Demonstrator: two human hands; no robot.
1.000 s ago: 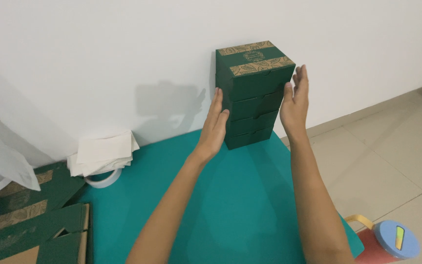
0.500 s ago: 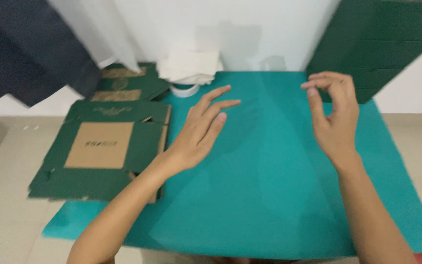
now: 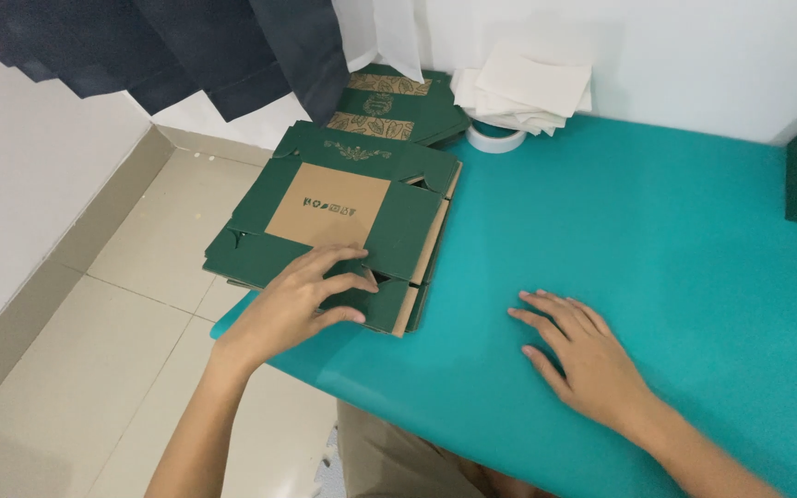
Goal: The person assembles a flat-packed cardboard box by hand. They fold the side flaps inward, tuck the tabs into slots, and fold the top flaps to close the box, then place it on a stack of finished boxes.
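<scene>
A teal tabletop (image 3: 657, 240) fills most of the view, set against a white wall above a beige tiled floor (image 3: 94, 369). On its left edge lies a stack of flattened green cardboard boxes (image 3: 343, 221), unfolded and holding nothing, with a second stack (image 3: 389, 101) behind. The left hand (image 3: 292, 309) rests on the near stack's front flap, fingers (image 3: 348, 281) spread. The right hand (image 3: 583, 355) lies flat on bare tabletop, fingers apart. Folded white paper (image 3: 523, 88) sits atop a tape roll (image 3: 495, 138).

Flat box stack (image 3: 343, 217): on table (image 3: 657, 249), left edge, overhanging floor (image 3: 94, 350). Second flat stack (image 3: 398, 101): behind first, against wall. Tape roll (image 3: 496, 138): right of second stack, under paper pile (image 3: 526, 88). Left hand (image 3: 292, 304): on near corner of first stack. Right hand (image 3: 583, 355): flat on table, right of stack.
</scene>
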